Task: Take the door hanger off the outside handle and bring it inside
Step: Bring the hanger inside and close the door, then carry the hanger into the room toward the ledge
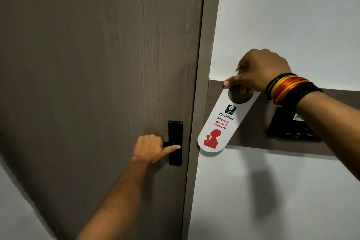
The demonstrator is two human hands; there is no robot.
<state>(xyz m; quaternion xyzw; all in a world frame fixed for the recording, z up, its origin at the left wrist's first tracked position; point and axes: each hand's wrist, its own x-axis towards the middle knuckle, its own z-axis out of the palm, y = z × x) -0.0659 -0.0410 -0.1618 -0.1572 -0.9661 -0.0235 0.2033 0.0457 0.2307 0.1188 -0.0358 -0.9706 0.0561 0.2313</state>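
Observation:
A white door hanger [220, 124] with red "Please do not disturb" print and a round hole hangs tilted in the air beside the door frame. My right hand [257, 73] pinches its top edge above the hole. My left hand [151, 148] is closed around the black door handle [167, 144], thumb pointing right across the black lock plate [175, 132]. The brown wooden door [97, 64] stands shut in its frame.
A brown door frame [198, 84] runs down the middle. To the right is a white wall with a brown horizontal band [253, 130] carrying a black panel [292, 128], partly hidden by my right wrist with its coloured bands.

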